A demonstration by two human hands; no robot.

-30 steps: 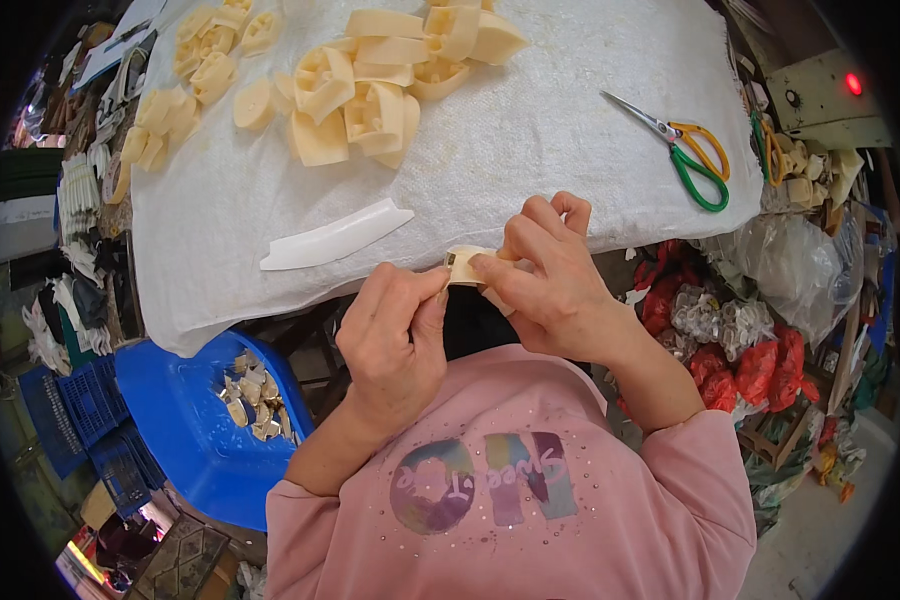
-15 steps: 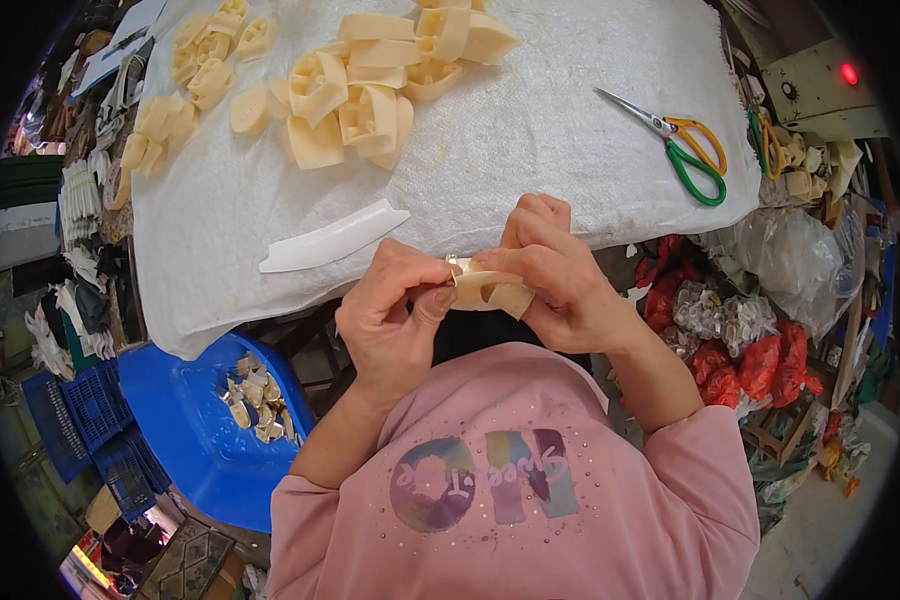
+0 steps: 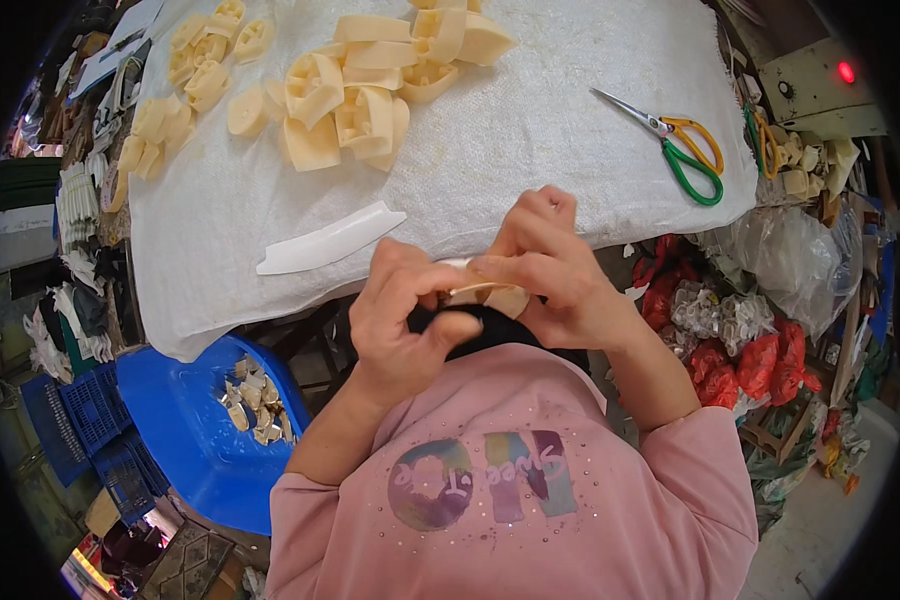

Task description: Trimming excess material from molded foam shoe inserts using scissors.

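Note:
Just in front of the table's near edge, my right hand (image 3: 560,280) grips a cream hollow plastic piece (image 3: 507,298), shaped somewhat like a shoe heel, its thumb lying along the upper edge. Bent fingers of my left hand (image 3: 400,310) press on the left end of that piece, while the left thumb is held away from it below. A pale, shiny bit at its top edge is mostly covered by my fingers. On the table to the left lies a white curved strip (image 3: 330,240). Several similar cream pieces (image 3: 365,120) are heaped farther back.
White woven cloth (image 3: 530,120) covers the table. Scissors (image 3: 670,135) with green and yellow handles lie at the right. A blue basin (image 3: 190,420) with shiny metallic pieces stands lower left. Red bags (image 3: 715,370) and clear plastic lie beside the table on the right.
My left thumb has come off the cream piece and moved down, away from the index finger. The left fingers have shifted over the piece's end; the right hand keeps its grip.

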